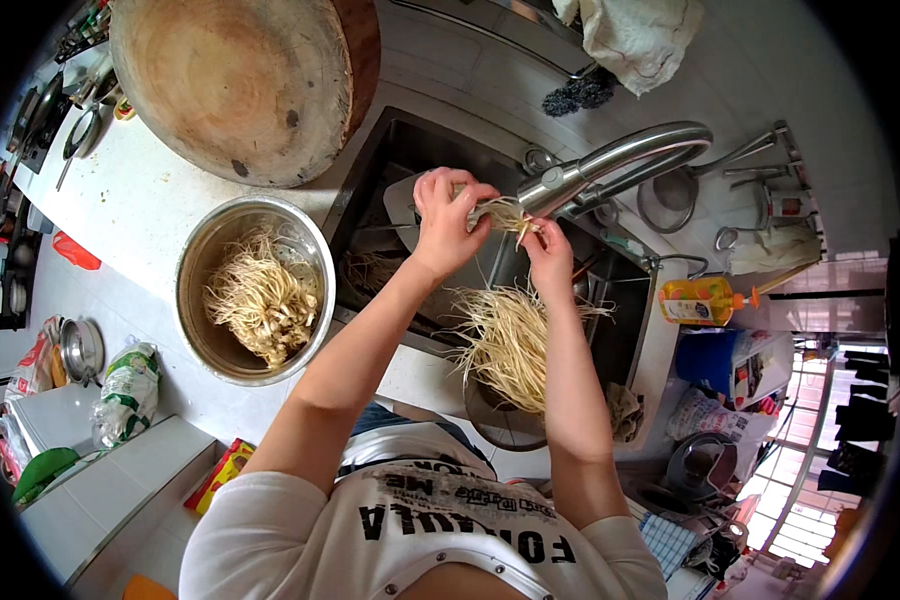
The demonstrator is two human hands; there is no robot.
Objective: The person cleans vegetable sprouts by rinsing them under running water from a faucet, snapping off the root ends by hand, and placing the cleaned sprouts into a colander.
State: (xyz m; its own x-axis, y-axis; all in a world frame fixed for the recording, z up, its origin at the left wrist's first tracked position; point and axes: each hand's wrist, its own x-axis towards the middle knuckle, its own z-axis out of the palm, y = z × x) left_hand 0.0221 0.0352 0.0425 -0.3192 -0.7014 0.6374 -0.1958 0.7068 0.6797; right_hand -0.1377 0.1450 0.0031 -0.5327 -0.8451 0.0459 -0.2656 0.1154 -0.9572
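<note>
Over a dark double sink [375, 161], my left hand [452, 217] pinches the stringy end of a small bunch of pale roots [506, 216]. At the bunch's other end, close under the faucet [562, 187], my right hand [549, 255] grips the knotty part between thumb and fingertips. A large heap of long pale roots [499, 349] lies at the sink's near side, partly hidden by my right forearm. Left of the sink, a steel bowl [187, 281] holds more roots [262, 300] with their knobby ends toward me.
A thick round wooden chopping block [232, 82] stands behind the bowl. An orange soap bottle [694, 301] is at the sink's right. Strainers [667, 199] hang on the wall. A brown cloth [625, 412] lies at the near right corner.
</note>
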